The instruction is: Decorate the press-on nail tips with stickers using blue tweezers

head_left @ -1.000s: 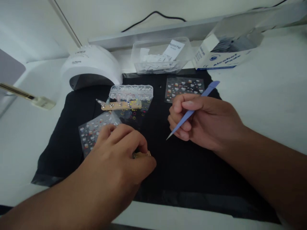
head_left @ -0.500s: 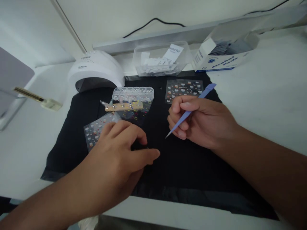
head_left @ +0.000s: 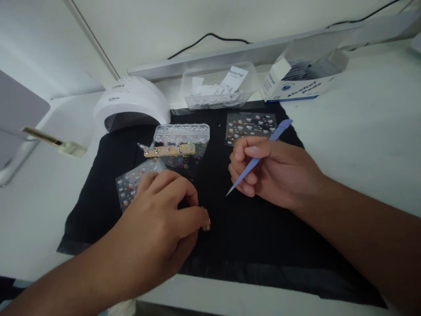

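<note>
My right hand (head_left: 274, 173) holds purple tweezers (head_left: 251, 164) like a pen, their fine tip pointing down left over the black mat (head_left: 237, 237). My left hand (head_left: 171, 210) is closed, thumb against the fingers, around a small shiny gold-brown piece (head_left: 206, 219); most of it is hidden, so its kind is unclear. Beyond the left hand lies a wooden strip (head_left: 184, 150) bearing small round studs, with nail tips at its left end. Behind it is a clear compartment case (head_left: 182, 132). Sticker sheets lie beside the left hand (head_left: 126, 186), under the strip (head_left: 186, 162) and behind the right hand (head_left: 250, 125).
A white nail lamp (head_left: 134, 101) stands at the back left. Left of the mat is a pale bottle with a gold cap (head_left: 74, 149). Along the wall stand a clear tub of white packets (head_left: 219, 92) and an Alcohol Pads box (head_left: 296, 90). A black cable (head_left: 210, 35) runs behind.
My left thumb has drawn back slightly to the left, and the gold-brown piece now shows at its tip. My right hand keeps its hold on the tweezers. The view has shifted slightly.
</note>
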Motion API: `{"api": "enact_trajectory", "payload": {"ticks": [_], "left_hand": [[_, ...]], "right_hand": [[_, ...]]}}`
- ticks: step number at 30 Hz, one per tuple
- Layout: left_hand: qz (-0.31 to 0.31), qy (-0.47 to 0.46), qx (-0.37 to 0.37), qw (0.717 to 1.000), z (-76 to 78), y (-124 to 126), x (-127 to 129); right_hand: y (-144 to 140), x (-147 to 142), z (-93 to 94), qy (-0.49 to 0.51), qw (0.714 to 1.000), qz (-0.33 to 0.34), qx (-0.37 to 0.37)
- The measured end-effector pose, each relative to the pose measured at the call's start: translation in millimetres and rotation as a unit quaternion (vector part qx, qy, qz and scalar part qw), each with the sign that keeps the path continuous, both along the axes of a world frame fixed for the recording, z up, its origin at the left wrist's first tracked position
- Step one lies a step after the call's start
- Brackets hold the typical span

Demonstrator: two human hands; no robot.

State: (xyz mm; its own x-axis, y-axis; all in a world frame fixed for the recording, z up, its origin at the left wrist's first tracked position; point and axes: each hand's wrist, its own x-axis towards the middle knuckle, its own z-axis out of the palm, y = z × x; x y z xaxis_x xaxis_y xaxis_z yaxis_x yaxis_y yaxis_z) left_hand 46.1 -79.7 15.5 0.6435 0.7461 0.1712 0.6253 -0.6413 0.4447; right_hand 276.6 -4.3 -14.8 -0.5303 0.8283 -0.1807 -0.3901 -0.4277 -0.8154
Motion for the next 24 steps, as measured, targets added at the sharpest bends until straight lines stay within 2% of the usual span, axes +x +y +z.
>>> {"api": "enact_trajectory", "payload": {"ticks": [12,20,24], "left_hand": [[-0.007,-0.033,0.001,0.999,3.5,-1.1,-4.6],[0.001,-0.012,-0.004,1.0,-0.2,-0.1,-0.1],[0.004,-0.021,0.012,1.0,3.1,-1.2,-5.3]], "right_hand": [[0.1,1.5,-1.8,0.006,1.0,0.0,0.004],[0.8,0.9,-3.2,0.006,1.0,-0.001,0.007],[0.7,1.3,-3.3,0.005,1.0,-0.001,0.011]]}}
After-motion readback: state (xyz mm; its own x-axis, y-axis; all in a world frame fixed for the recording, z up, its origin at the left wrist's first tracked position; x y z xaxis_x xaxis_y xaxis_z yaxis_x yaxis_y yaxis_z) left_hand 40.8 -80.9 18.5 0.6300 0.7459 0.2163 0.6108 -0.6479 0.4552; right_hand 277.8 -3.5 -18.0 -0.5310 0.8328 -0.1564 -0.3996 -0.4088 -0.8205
